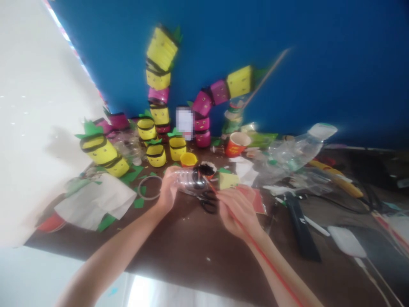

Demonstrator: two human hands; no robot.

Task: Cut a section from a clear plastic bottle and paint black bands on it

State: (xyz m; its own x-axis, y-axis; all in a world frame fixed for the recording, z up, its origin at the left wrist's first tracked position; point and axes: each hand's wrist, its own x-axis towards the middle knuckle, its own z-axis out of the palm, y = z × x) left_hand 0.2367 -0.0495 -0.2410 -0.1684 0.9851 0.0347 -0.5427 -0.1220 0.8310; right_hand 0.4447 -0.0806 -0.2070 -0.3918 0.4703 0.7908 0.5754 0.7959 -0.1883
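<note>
Clasped in my left hand (168,188) is a clear plastic bottle piece (185,179), lying sideways, with black on its right end. My right hand (239,213) is closed round a long thin brush (266,258) with a red handle; its tip reaches the bottle's black end, though blur hides whether it touches. Just behind that end stands a small cup (209,169) with a dark inside. Black-handled scissors (209,205) lie on the table beneath the bottle, between my hands.
Yellow and magenta cups with faces (156,155) stand and stack along the blue wall. A red paper cup (237,145), clear plastic bottle (298,147), tape ring (150,187), white paper (96,200), glue gun (338,179), black box (302,226) and white charger (347,241) lie around.
</note>
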